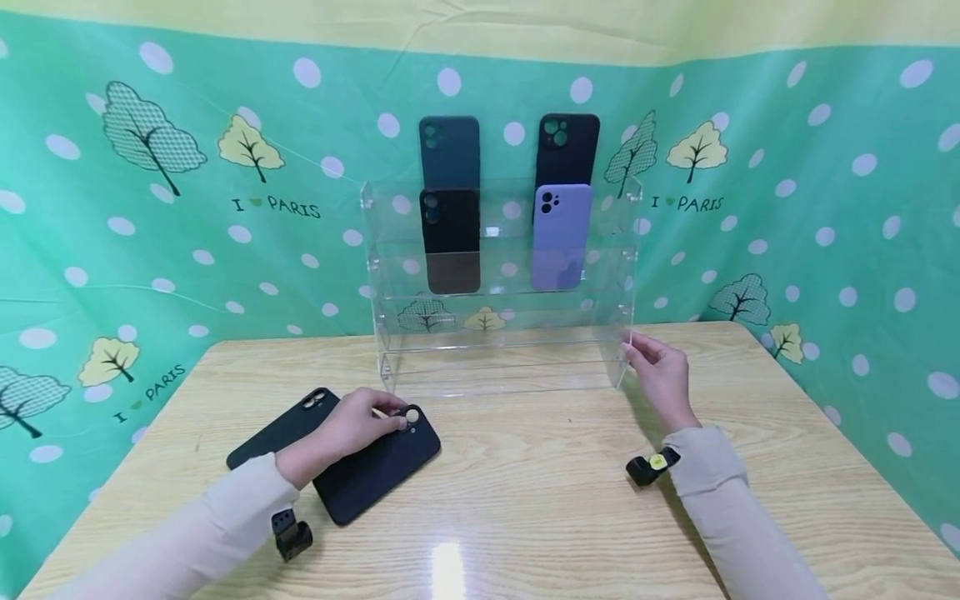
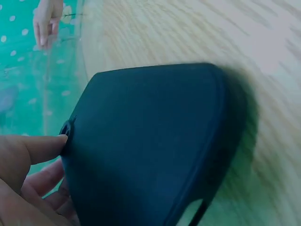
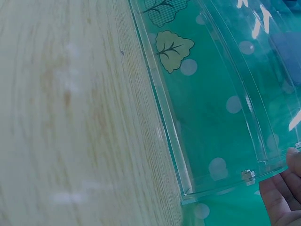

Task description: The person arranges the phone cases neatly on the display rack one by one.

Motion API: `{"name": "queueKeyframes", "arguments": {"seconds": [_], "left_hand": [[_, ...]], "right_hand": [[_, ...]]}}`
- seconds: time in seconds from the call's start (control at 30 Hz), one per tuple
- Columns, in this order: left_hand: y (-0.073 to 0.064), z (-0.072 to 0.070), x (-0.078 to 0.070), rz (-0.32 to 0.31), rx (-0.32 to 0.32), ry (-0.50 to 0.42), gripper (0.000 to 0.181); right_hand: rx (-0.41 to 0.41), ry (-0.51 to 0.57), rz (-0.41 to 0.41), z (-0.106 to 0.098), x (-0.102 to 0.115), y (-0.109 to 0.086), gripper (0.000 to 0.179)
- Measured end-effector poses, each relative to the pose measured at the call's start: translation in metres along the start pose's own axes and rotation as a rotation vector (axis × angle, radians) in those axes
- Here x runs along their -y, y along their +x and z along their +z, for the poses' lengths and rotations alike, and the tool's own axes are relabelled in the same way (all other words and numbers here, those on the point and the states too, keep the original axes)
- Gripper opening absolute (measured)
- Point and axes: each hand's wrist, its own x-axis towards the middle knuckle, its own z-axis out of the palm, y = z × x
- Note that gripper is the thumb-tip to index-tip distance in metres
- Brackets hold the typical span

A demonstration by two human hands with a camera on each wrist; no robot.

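My left hand (image 1: pixel 362 429) pinches a black phone case (image 1: pixel 375 471) by its camera-hole end, thumb on the outer face. In the left wrist view the case (image 2: pixel 146 136) is tilted over the table, one end near the wood. Another black phone case (image 1: pixel 281 429) lies partly beneath it on the table. With its fingertips, my right hand (image 1: pixel 663 375) grips the right side panel of a clear acrylic display rack (image 1: pixel 498 392). The right wrist view shows thumb and fingers of that hand (image 3: pixel 282 193) at the panel's edge, beside a small clear fastener.
The rack's upper tiers hold a dark teal case (image 1: pixel 452 154), a black case (image 1: pixel 452 221), another black case (image 1: pixel 567 150) and a lavender case (image 1: pixel 562 229). Behind stands a green dotted curtain (image 1: pixel 300 250). The wooden table (image 1: pixel 525 500) carries everything.
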Motion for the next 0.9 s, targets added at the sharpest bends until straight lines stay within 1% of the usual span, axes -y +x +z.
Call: {"name": "queueKeyframes", "arguments": {"seconds": [0.13,0.27,0.47,0.63,0.73,0.9], "left_hand": [[0.000,-0.004,-0.005,0.020,0.026,-0.009,0.022],[0.000,-0.010,-0.012,0.052,0.034,0.006,0.020],[0.000,-0.021,-0.024,0.097,0.039,0.017,0.018],[0.004,-0.029,-0.034,0.105,0.039,0.014,0.019],[0.008,-0.033,-0.044,0.110,0.026,-0.015,0.020],[0.017,-0.042,-0.065,0.133,-0.013,-0.090,0.023]], "right_hand": [[-0.009,-0.002,0.006,0.000,0.000,0.000,0.034],[-0.007,0.002,0.011,0.000,0.002,0.000,0.034],[0.002,-0.003,-0.003,0.000,0.002,0.000,0.035],[0.008,-0.013,0.004,0.000,0.002,0.000,0.034],[0.007,-0.020,0.005,-0.001,0.002,0.000,0.035],[0.006,-0.037,0.011,-0.001,0.003,-0.002,0.036]]}}
